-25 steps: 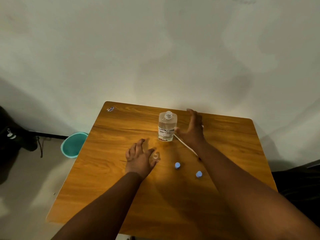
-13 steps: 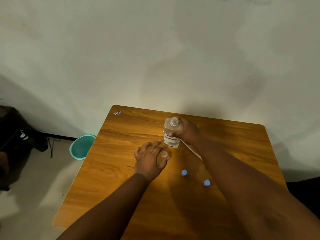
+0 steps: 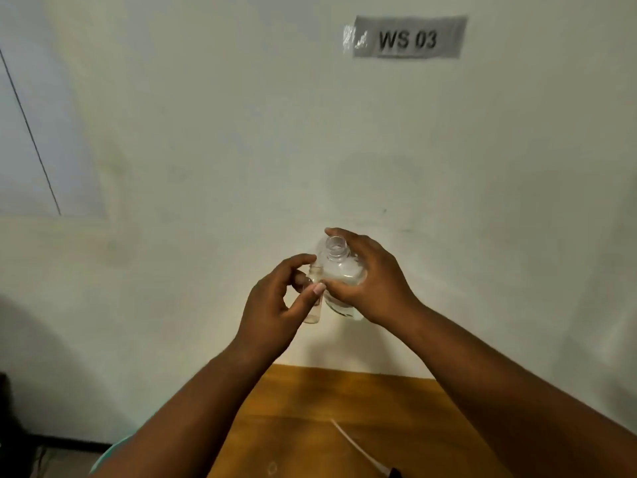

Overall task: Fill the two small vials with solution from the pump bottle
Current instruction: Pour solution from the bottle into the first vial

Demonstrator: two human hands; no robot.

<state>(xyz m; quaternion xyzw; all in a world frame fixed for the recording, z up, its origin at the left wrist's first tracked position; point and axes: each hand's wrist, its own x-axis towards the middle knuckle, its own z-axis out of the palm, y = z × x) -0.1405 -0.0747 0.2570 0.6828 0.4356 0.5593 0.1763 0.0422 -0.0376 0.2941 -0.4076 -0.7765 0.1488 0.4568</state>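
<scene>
Both things have come up off the counter (image 3: 344, 401) since a moment ago, when the bottle stood on the wood and the vial sat under the left palm; now they are held in the air in front of the wall, below the taped sign reading WS 03 (image 3: 408, 37). The pump bottle (image 3: 339, 281), its neck open and no pump head on it, sits in the right hand (image 3: 374, 286), whose fingers are wrapped round its body, the thumb across the front. It is roughly upright, and clear liquid shows inside. Just beside it, touching or nearly so, the left hand (image 3: 275, 312) pinches one small vial (image 3: 314, 307) between thumb and fingers, mouth upward. I judge this to be the lining-up before the first pour: nothing seems to be running yet, though the vial is too clear to say how full it is. A thin white tube (image 3: 355, 445), likely the pump's, lies on the counter below. The second vial is out of sight.
</scene>
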